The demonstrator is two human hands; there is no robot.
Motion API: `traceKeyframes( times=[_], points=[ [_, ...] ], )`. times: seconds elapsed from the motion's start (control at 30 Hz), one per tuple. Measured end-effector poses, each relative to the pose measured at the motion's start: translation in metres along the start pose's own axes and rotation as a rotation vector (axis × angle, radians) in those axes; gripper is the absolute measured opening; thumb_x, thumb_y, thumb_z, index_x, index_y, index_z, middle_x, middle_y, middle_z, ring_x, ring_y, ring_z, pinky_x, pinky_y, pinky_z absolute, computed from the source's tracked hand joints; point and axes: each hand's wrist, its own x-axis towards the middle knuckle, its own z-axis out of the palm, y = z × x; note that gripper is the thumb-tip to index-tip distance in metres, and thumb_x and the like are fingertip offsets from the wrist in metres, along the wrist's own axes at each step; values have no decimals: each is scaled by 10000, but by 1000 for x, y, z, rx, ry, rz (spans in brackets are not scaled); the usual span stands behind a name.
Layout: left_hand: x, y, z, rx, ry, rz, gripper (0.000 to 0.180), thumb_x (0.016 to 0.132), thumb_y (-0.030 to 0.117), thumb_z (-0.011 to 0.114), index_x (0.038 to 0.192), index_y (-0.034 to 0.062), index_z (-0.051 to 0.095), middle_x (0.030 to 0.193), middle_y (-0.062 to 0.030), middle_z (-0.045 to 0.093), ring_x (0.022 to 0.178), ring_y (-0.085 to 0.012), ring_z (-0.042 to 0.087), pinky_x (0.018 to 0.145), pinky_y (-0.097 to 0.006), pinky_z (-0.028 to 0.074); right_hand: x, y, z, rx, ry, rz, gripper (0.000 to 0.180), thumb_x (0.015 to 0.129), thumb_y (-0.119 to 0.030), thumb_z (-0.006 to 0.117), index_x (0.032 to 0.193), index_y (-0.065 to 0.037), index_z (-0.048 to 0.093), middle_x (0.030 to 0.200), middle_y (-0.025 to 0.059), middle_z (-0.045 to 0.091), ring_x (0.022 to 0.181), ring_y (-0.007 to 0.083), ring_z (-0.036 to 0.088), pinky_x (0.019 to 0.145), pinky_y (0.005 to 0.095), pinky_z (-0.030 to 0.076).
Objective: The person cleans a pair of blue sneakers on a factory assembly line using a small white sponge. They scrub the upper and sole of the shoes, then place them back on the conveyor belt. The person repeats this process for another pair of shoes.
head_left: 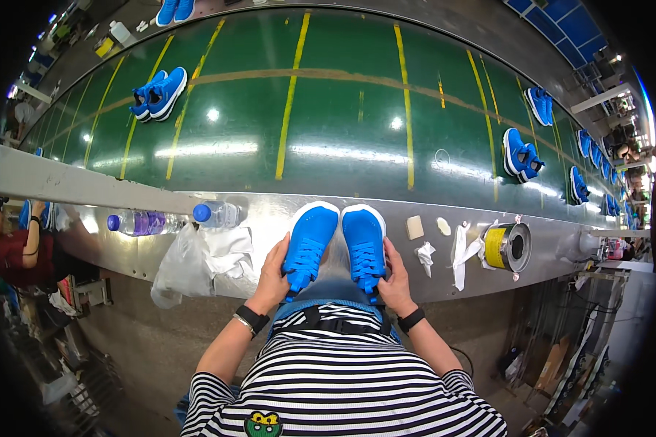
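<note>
Two bright blue mesh sneakers with white toe rims (335, 244) at the six o'clock edge of the metal ledge, side by side. Two hands on them: left hand (271, 277), right hand (395, 280), each wrist with one black band.

One pair of blue sneakers (159, 93) at ten o'clock on the green conveyor belt (342, 109); one more pair (175, 10) at eleven o'clock beyond the belt. Roughly five further blue sneaker pairs (522, 154) between one and three o'clock; exact number hard to tell near the rim.

Two clear plastic bottles with blue caps (215, 214) at nine o'clock. One yellow-labelled metal can (508, 247) at three o'clock. One crumpled clear plastic bag (178, 266).
</note>
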Motion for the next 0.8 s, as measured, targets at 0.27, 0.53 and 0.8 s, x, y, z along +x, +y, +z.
traceKeyframes(
  times=[0.27, 0.53, 0.8],
  points=[
    [5, 11, -15, 297, 68, 156, 846, 629, -104, 593, 1415, 82, 342, 1298, -181, 447, 1187, -357, 427, 1013, -405, 354, 4, -22, -11, -177, 65, -106, 740, 650, 42, 474, 1377, -70, 390, 1330, 170, 456, 1260, 306, 428, 1067, 359, 307],
    [6, 12, -16, 343, 84, 110, 929, 578, 2, 696, 1396, -32, 258, 1250, -224, 416, 1157, -379, 428, 987, -431, 357, 9, -31, -1, -364, 119, -95, 802, 624, -24, 599, 1389, -71, 365, 1264, 187, 445, 1177, 360, 413, 1027, 422, 329],
    [22, 9, 7, 395, 8, 14, 876, 714, 284, 778, 1376, -43, 306, 1218, -235, 425, 1106, -374, 459, 921, -428, 399, 33, -32, 32, -388, 16, -43, 911, 639, -261, 812, 1389, -41, 344, 1204, 191, 422, 1104, 339, 430, 971, 418, 353]
  ],
)
